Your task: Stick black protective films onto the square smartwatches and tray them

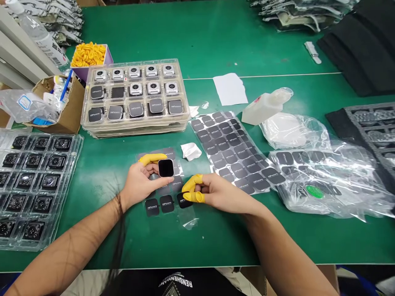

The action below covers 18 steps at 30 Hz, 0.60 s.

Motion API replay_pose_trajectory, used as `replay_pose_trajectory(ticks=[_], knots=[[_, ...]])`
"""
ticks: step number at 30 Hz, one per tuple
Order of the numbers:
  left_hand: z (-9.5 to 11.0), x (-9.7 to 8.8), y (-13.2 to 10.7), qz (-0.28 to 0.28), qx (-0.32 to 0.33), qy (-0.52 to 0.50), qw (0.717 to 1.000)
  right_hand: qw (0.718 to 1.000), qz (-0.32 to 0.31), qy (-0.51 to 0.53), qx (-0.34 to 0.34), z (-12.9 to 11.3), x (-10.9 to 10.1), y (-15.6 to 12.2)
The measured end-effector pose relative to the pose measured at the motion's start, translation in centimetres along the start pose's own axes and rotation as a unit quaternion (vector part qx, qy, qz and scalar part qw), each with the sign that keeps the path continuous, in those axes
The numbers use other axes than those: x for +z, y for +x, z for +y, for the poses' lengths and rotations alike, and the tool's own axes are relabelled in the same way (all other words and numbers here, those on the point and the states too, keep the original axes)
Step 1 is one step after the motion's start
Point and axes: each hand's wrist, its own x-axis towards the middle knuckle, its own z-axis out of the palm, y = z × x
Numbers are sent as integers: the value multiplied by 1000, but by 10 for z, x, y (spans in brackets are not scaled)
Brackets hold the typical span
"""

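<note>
My left hand point(142, 176) is closed around a smartwatch body point(166, 168), its dark screen facing up and its silver edge showing. Yellow finger cots cover some fingertips on both hands. Between thumb and forefinger, my right hand point(206, 191) pinches a black square screen film point(184, 200) printed with white lettering. Under both hands lies a sheet of the same films point(167, 203), partly hidden by my fingers. A clear plastic tab point(189, 220) hangs below the pinched film. Just beyond the watch body sits a crumpled white wipe point(190, 151).
A stacked tray point(135, 123) of watch bodies stands at the back left, before a box of yellow finger cots point(89, 55). Another watch tray point(37, 185) lies left. More film sheets point(230, 148), a white bottle point(262, 109) and plastic bags point(333, 181) are on the right.
</note>
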Motion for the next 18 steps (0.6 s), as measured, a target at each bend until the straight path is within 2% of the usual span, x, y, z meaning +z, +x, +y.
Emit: replay_pose_trajectory(ticks=[3,4,5,6,7,9,10,11,15,16,18], knots=[[1,-2,-7,42,57,71,995,1000,13,-17,18,3,0,1],[2,-3,-11,33,88,116,989,999,33,-33,12,3,0,1],[3,-3,-15,-8,121,162,979,997,55,-55,2,4,0,1],[4,-2,-21,-83,153,198,965,994,75,-78,-10,5,0,2],[5,1,-26,-181,180,221,941,991,90,-99,-18,5,0,2],[5,8,-37,-359,227,231,875,986,99,-131,-24,5,0,3],[4,12,-41,-408,252,236,845,985,97,-142,-25,4,0,3],[2,17,-45,-430,276,249,822,983,95,-153,-26,3,0,3],[-5,27,-54,-423,344,334,769,972,99,-210,-28,-1,1,3],[-6,27,-55,-429,346,349,758,967,103,-229,-34,-2,2,3],[-6,28,-55,-435,315,374,756,957,114,-262,-57,-2,3,3]])
